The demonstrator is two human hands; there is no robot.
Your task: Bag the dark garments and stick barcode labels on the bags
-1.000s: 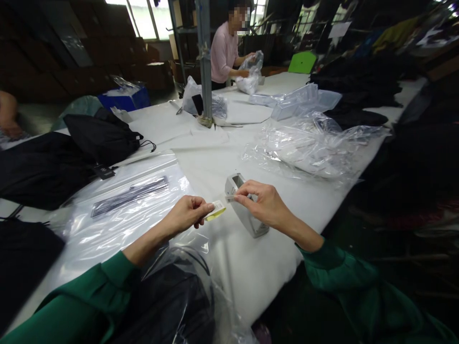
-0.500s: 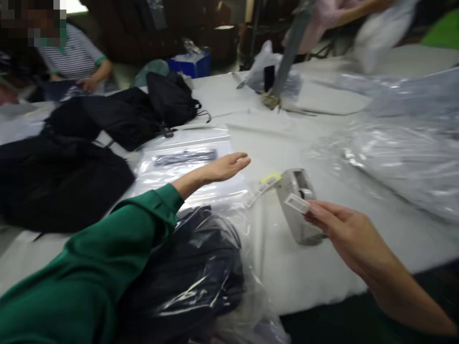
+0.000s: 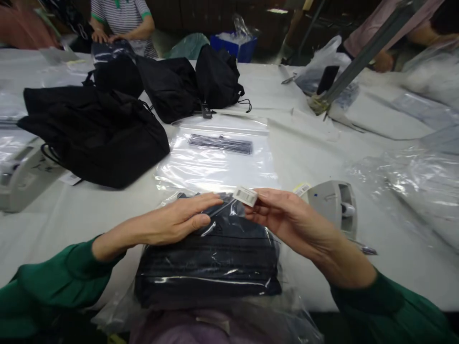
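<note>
A dark folded item in a clear plastic bag (image 3: 211, 260) lies at the table's near edge. My left hand (image 3: 175, 220) rests flat on the bag's upper left part, fingers stretched out and holding nothing. Between thumb and fingers, my right hand (image 3: 287, 215) pinches a small white barcode label (image 3: 245, 196) just over the bag's top part. Beyond it, the upper portion of the clear bag (image 3: 222, 165) lies spread, with a printed black text block on it. To the right of my right hand stands a grey label dispenser (image 3: 333, 205), partly covered by the hand.
Several black drawstring bags (image 3: 103, 134) lie at the left and far middle. Another grey dispenser (image 3: 25, 179) stands far left. Clear plastic bags (image 3: 423, 186) spread on the right, near a slanted metal post (image 3: 362, 62). Co-workers (image 3: 124, 21) stand across the table.
My right hand has moved left from the dispenser, carrying the label over the bagged item. My left hand has come back and down onto the bag. The view has turned leftward.
</note>
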